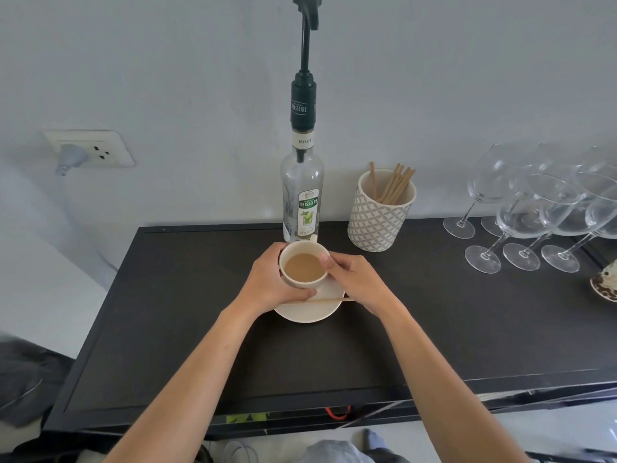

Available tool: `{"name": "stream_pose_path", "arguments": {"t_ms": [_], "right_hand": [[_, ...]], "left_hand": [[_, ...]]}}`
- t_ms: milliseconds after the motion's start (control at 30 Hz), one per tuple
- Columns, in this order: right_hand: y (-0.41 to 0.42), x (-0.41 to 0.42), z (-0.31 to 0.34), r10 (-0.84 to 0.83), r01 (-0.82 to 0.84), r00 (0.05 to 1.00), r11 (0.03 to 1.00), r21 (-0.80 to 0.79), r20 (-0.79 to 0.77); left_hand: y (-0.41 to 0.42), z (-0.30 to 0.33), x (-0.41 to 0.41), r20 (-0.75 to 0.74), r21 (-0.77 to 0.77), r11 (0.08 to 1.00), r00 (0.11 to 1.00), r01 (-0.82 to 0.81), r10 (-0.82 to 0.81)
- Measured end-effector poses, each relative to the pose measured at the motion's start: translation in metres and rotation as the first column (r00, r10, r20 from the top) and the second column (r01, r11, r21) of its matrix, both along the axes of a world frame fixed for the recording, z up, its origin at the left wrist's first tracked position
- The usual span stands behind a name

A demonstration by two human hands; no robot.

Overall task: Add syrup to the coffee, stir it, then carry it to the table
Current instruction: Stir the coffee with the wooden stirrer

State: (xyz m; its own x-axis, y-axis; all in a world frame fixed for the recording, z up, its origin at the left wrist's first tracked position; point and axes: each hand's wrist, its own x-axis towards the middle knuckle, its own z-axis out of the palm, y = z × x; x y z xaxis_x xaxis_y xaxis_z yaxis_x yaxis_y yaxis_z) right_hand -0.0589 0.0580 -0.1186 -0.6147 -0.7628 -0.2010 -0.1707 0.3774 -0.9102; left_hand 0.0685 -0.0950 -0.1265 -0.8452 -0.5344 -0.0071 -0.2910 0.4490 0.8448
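A cream cup of milky coffee (304,266) sits above a cream saucer (310,312) on the dark counter (173,329). My left hand (267,284) wraps the cup's left side and my right hand (354,279) holds its right side, thumb on the rim. A wooden stir stick (330,300) lies across the saucer, under my hands. Right behind the cup stands a clear syrup bottle (302,195) with a tall dark pump on top. Whether the cup rests on the saucer or is lifted off it I cannot tell.
A patterned holder (377,218) with several wooden sticks stands right of the bottle. Several wine glasses (534,215) crowd the counter's right end, with a patterned dish (606,282) at the edge. A wall socket (90,148) with a plug sits at left.
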Motion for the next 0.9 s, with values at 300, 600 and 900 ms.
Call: {"name": "stream_pose_path", "arguments": {"t_ms": [300,600,900], "right_hand": [[-0.001,0.001,0.002,-0.024,0.023,1.0,0.999,-0.03,-0.018],[0.042,-0.015,-0.004,-0.062,0.14,0.9,0.978,0.152,-0.43],[0.055,-0.013,-0.013,0.141,0.0,0.897,0.948,0.318,-0.419]], "left_hand": [[0.0,0.001,0.002,0.002,0.031,1.0,1.0,0.001,-0.001],[-0.011,0.004,0.015,-0.014,0.128,0.991,0.999,0.041,-0.039],[-0.014,0.004,0.023,-0.007,0.141,0.986,0.996,0.089,-0.088]]}}
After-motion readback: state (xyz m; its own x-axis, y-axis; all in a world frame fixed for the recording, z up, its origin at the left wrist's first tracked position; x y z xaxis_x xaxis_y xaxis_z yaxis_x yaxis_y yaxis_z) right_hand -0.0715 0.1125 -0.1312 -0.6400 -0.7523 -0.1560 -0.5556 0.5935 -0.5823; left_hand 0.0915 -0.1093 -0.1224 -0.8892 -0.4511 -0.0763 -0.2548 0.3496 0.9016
